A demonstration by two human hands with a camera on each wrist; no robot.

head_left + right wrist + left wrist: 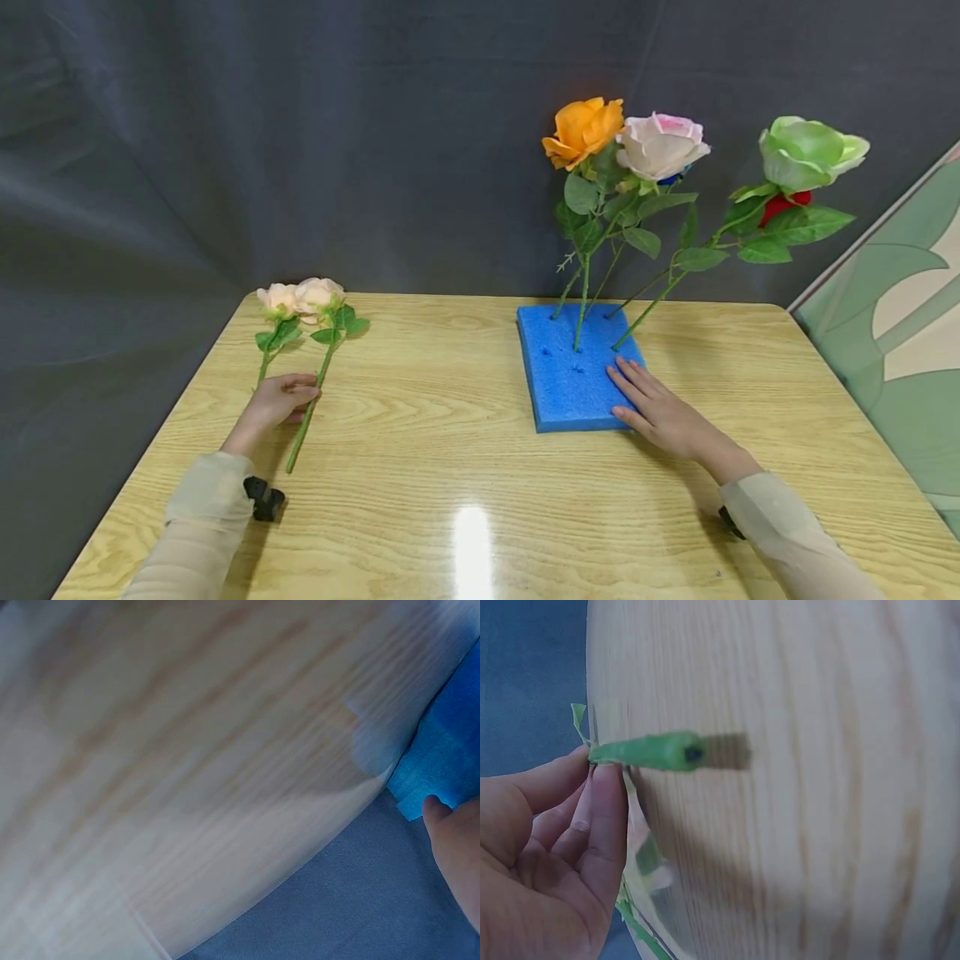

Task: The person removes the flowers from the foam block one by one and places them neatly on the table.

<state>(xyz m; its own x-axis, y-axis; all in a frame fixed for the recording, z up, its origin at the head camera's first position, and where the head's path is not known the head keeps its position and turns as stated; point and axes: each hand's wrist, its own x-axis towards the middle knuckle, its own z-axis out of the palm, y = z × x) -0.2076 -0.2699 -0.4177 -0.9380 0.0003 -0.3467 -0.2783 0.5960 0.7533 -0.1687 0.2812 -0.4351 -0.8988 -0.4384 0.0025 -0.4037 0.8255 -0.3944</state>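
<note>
At the left, my left hand pinches the green stem of a pale peach artificial rose between thumb and fingers. In the left wrist view, the cut end of that stem points away from the hand. A second peach rose lies beside it, its lower stem hidden by the hand. My right hand rests with extended fingers on the right edge of a blue foam block. Orange, white-pink and green roses stand in the foam, leaning at angles.
A red bloom and a blue one show partly behind the other flowers. Small holes mark the foam's top. The wooden table ends at a dark curtain; a patterned panel stands at the right.
</note>
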